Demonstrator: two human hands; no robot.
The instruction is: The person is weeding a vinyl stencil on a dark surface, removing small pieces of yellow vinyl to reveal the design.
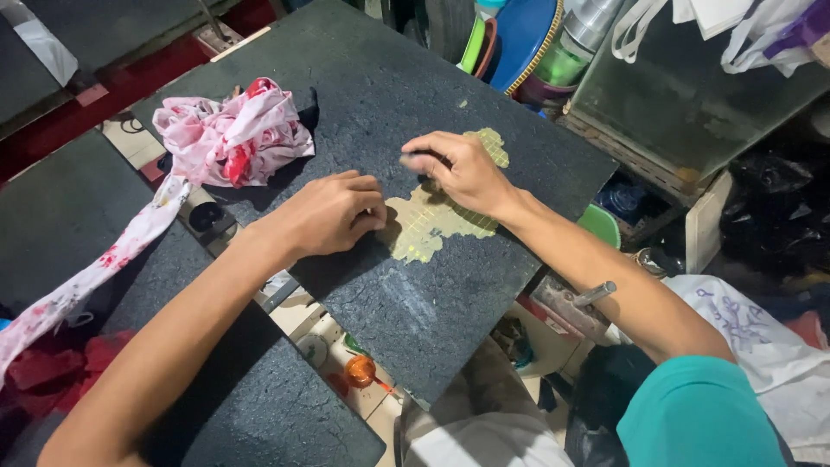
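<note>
Both hands are down on the pale yellow-green gridded patch [432, 227] stuck to the middle of the dark stone slab [389, 104]: left hand [333, 212] curled with fingertips pressing its near-left edge, right hand [458, 169] bent and pinching something small I can't make out at the far end. The patch looks ragged and partly gone, with plenty left, and a crumpled pink-and-red stained cloth [229, 134] sits far left on the slab.

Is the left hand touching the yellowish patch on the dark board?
Touching. The head view shows the left hand with its fingertips resting on the near edge of the yellowish patch.
</note>
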